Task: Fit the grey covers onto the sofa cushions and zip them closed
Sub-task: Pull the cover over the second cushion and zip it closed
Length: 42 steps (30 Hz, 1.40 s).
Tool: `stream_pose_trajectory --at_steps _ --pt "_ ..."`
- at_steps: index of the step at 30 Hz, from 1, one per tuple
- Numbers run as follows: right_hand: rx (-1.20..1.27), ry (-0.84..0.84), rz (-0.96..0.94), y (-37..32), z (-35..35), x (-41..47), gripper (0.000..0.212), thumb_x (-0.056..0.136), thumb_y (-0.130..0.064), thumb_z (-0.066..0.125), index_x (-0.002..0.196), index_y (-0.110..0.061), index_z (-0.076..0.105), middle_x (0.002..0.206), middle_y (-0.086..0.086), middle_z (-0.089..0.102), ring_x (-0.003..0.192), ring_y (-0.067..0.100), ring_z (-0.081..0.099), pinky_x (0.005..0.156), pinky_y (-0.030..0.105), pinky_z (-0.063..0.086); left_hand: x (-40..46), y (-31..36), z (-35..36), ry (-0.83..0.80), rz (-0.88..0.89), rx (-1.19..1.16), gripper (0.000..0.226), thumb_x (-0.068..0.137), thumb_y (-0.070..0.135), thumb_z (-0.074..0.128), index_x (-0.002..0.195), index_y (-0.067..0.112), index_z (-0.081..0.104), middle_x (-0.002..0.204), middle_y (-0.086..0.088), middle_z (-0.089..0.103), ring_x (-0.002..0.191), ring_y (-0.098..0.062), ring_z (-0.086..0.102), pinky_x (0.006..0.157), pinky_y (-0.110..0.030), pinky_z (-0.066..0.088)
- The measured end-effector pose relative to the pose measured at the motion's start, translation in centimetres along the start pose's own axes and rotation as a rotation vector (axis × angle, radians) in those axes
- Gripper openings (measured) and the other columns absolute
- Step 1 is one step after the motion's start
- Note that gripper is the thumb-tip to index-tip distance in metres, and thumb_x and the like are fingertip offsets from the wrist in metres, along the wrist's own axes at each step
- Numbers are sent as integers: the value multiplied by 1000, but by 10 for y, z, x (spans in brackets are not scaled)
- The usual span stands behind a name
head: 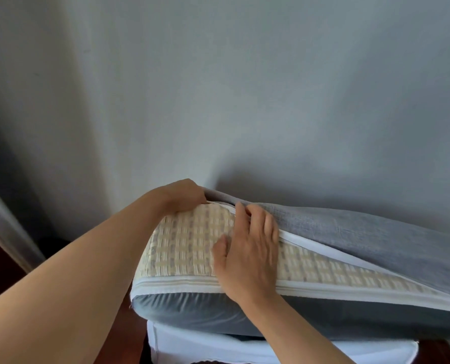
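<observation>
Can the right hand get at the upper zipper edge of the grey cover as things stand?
Probably yes. The right hand lies flat on the woven cushion, fingertips already at the white zipper edge of the grey cover. Nothing lies between; the left hand grips the corner further left.

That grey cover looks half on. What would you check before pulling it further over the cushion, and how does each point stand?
1. Left hand holds the grey cover at the far corner: ok.
2. Right hand lies flat on the cushion, steadying it: ok.
3. Cover over the whole cushion: not ok, the woven cream face is bare.
4. Zip edges brought together: not ok, they gape wide.
5. Zip slider found: cannot tell, none shows.
6. Cushion steady on the white cushion below: cannot tell.
</observation>
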State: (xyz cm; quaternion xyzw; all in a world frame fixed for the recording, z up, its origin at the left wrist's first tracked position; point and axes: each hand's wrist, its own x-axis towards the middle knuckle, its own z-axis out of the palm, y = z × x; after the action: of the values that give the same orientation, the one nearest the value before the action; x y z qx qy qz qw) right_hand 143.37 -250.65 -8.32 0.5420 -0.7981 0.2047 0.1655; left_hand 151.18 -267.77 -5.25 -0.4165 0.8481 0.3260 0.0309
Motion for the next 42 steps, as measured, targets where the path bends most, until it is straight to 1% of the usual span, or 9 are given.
stream_pose_trajectory --at_steps 4,9,16,24,27,30,34,37,42 --pt "44 23 -42 4 4 1 57 79 -30 41 131 -8 48 127 4 49 121 22 43 112 42 25 -8 2 8 188 -63 -28 33 96 13 35 107 4 65 116 -11 61 105 -26 57 92 -36 45" --pt "176 118 -59 8 9 3 53 79 -30 43 126 -6 53 125 6 55 119 24 47 113 45 24 -31 4 21 582 -36 -416 36 88 9 43 54 1 35 49 -7 36 53 -24 32 47 -24 24" --pt "229 255 -141 16 9 3 45 84 -37 44 112 -6 63 102 9 60 98 29 52 102 46 32 -85 9 47 878 66 -280 23 66 24 34 48 17 22 47 -1 22 49 -18 19 48 -32 18" --pt "251 273 -332 13 6 22 33 87 -37 47 67 -14 59 66 3 59 67 28 57 65 36 34 -142 3 79 676 93 169 35 70 55 36 76 20 37 68 11 36 74 -18 39 64 -31 29" --pt "256 229 -464 12 -5 10 37 88 -44 48 71 -13 60 70 3 60 69 27 56 65 36 36 -152 -5 78 512 86 488 55 69 56 68 93 22 33 97 5 48 94 -18 42 77 -30 31" --pt "185 145 -618 30 -17 -9 40 83 -49 52 85 -11 63 84 5 58 79 26 53 69 38 39 -151 -2 78 504 61 554 54 71 47 74 102 20 40 111 2 52 104 -21 45 77 -29 31" --pt "29 191 -530 51 -27 -13 14 73 -15 42 85 -12 48 69 5 55 61 27 53 58 33 30 -149 5 78 521 13 572 35 77 43 71 96 23 49 105 4 57 105 -21 52 68 -28 31" --pt "51 229 -559 48 -30 -21 32 59 4 30 84 -14 37 45 2 41 35 23 35 45 22 19 -150 9 81 515 -35 613 22 84 40 63 96 23 55 104 2 61 101 -25 58 68 -29 34" --pt "131 261 -620 43 -35 -57 30 59 9 26 69 -10 47 43 1 33 38 16 22 44 21 15 -158 6 89 465 -51 649 12 88 30 57 97 23 60 102 1 63 98 -27 60 70 -29 37"
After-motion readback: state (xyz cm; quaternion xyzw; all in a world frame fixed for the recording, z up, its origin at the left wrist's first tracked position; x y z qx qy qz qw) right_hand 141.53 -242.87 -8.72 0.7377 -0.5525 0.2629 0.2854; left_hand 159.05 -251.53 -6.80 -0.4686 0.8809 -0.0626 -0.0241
